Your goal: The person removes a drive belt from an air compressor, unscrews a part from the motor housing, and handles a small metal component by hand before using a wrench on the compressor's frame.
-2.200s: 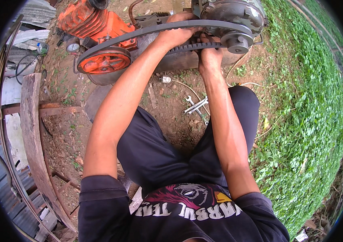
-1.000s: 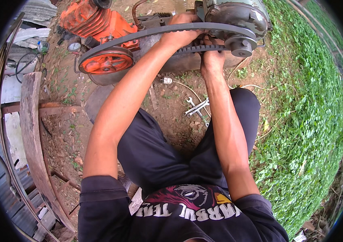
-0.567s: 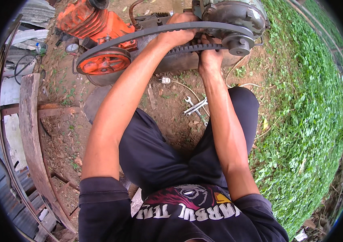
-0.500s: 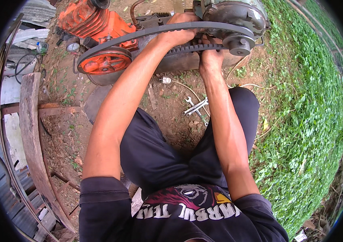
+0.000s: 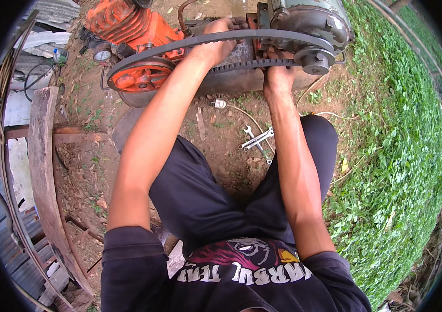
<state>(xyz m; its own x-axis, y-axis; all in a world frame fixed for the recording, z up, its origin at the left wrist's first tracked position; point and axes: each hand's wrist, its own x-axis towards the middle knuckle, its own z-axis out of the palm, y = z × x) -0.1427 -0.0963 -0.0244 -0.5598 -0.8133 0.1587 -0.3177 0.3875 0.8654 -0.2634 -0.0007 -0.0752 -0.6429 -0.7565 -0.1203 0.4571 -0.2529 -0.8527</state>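
Observation:
A drive belt [image 5: 195, 39] loops from the orange pulley wheel [image 5: 142, 77] of an air compressor to the small grey pulley [image 5: 316, 61] on an electric motor [image 5: 309, 23]. My left hand [image 5: 220, 46] reaches through the belt loop over the tank; its fingers are partly stretched and appear to hold nothing, just left of a rusty motor bracket [image 5: 253, 36]. Below the motor, by the lower belt run, my right hand [image 5: 279, 78] has its fingers curled up against the motor's base. What those fingers grip is hidden.
Between my knees, several wrenches [image 5: 256, 139] lie crossed on the dirt beside a white plug [image 5: 220, 104] and its cord. The orange compressor head [image 5: 122, 23] and a pressure gauge [image 5: 101, 55] stand at left. A wooden plank [image 5: 44, 171] runs along the left; grass [image 5: 387, 156] covers the right.
My left hand has drawn back leftward from the motor bracket, which shows more fully now. My right hand stays under the motor. The whole view has shifted slightly.

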